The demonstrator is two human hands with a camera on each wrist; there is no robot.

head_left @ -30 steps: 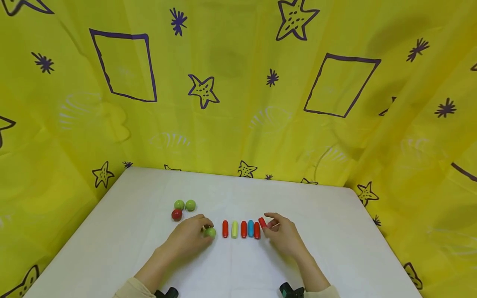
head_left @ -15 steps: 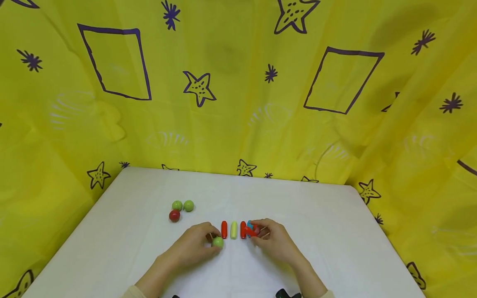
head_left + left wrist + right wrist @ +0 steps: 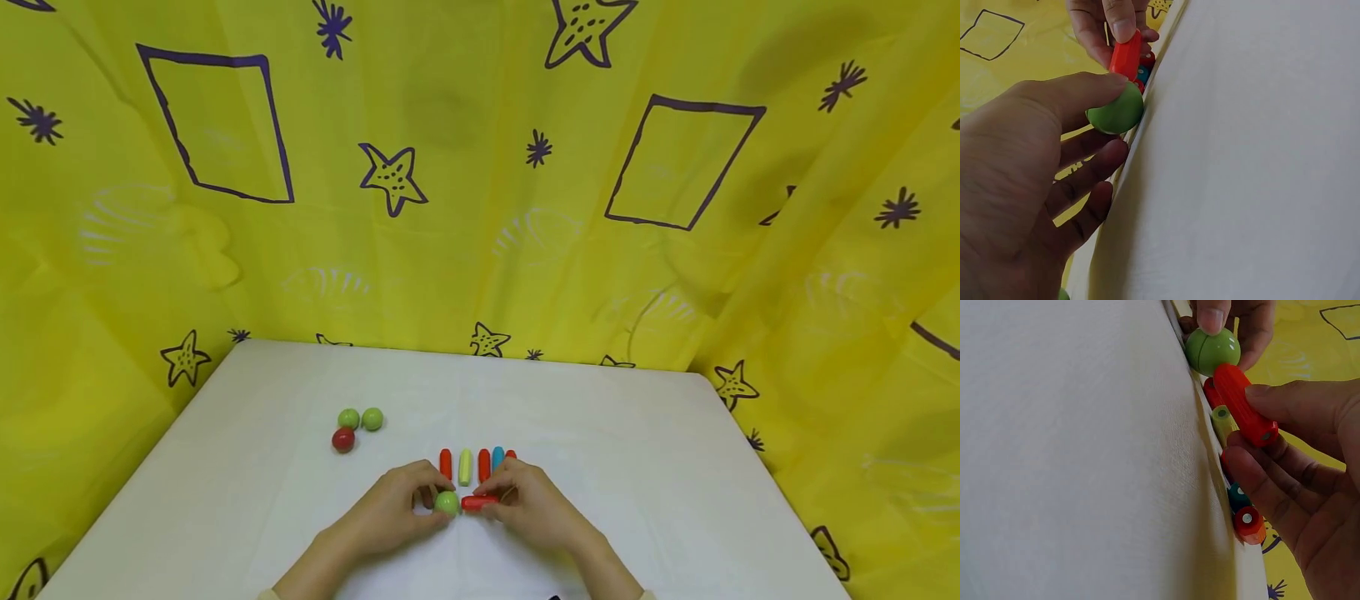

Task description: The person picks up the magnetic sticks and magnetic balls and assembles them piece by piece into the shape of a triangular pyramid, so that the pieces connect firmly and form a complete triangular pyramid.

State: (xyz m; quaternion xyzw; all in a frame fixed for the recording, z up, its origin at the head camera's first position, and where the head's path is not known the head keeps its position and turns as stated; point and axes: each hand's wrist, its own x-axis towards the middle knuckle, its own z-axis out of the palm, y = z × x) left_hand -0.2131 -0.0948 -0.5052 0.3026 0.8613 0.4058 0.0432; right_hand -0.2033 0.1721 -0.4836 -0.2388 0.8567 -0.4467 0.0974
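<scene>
My left hand (image 3: 401, 508) pinches a glossy green ball (image 3: 447, 503) between thumb and fingers, low over the white table. Facing it, my right hand (image 3: 536, 508) holds a red magnetic stick (image 3: 478, 503) lying level, one end pointed at the ball. A narrow gap shows between stick and ball in the head view; in the right wrist view the red stick (image 3: 1244, 406) overlaps the green ball (image 3: 1212, 351). Just behind the hands stands a row of sticks: red (image 3: 446, 463), pale yellow (image 3: 465, 467), red (image 3: 484, 464), blue (image 3: 498, 457) and another red, partly covered by my right hand.
Two more green balls (image 3: 372, 418) and a red ball (image 3: 343, 439) sit close together at the left of the white table (image 3: 600, 433). A yellow curtain (image 3: 465, 267) with purple drawings hangs behind the table and along both sides.
The right hand has carried its red stick leftward and nearer, past the row, turning it level. The left hand has moved right and nearer with the green ball. Ball and stick are now close together.
</scene>
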